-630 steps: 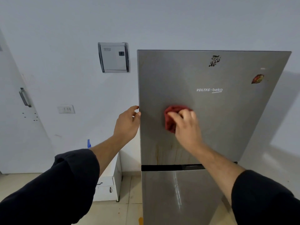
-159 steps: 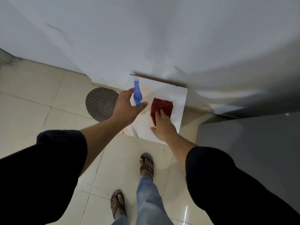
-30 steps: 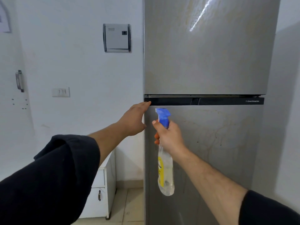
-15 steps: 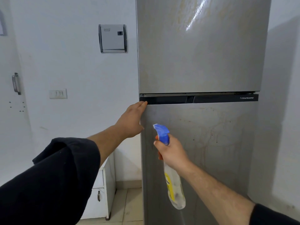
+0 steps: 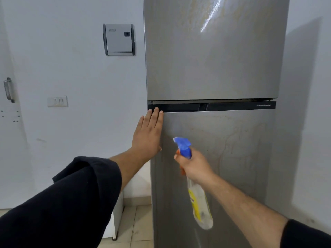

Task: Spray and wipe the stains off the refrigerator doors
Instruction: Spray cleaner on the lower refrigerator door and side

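Observation:
A tall grey refrigerator fills the middle and right, with an upper door point(image 5: 211, 56) and a lower door point(image 5: 229, 158) split by a black band. Brownish streaks and dark specks mark the lower door. My right hand point(image 5: 194, 166) grips a clear spray bottle point(image 5: 199, 206) with a blue nozzle head and yellow label, nozzle pointing up-left, close in front of the lower door. My left hand point(image 5: 148, 135) lies flat with straight fingers against the lower door's top left corner, fingertips at the black band. No cloth is in view.
A white wall lies to the left with a grey wall box point(image 5: 119, 39) and a switch plate point(image 5: 57, 101). A white door with a metal handle point(image 5: 8, 89) is at far left. A low white cabinet point(image 5: 114, 219) stands beside the refrigerator on a tiled floor.
My right hand has lowered the spray bottle and tilted it since a second ago. My left hand has flattened against the door's left edge. The view has shifted slightly.

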